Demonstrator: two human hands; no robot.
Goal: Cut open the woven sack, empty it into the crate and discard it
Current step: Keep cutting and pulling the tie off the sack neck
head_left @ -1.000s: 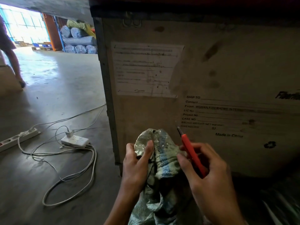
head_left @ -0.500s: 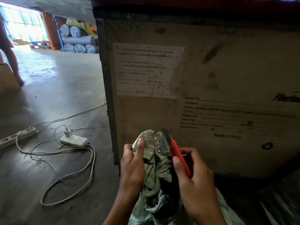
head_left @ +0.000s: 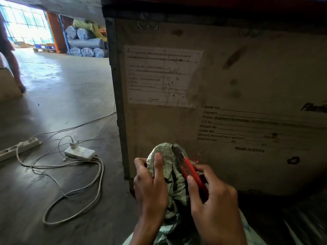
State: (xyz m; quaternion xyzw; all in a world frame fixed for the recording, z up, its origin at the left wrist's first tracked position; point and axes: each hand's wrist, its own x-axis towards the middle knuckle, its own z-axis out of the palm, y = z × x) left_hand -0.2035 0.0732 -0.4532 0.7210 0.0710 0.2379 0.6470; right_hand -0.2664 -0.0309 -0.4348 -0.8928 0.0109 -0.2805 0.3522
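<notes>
Bunching sack [head_left: 167,157], left hand [head_left: 150,190] curls; right hand [head_left: 215,206] seemingly pinches cutter [head_left: 192,171].

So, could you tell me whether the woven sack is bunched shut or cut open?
Bunched shut: the left hand grips the sack at its gathered neck, the right hand holds a cutter against it; no slit shows.

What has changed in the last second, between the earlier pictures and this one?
The right hand has moved the red cutter to the left, so its blade now lies against the bunched top of the woven sack instead of beside it. The left hand still grips the sack's neck. The crate and the white power strip stayed in place.
</notes>
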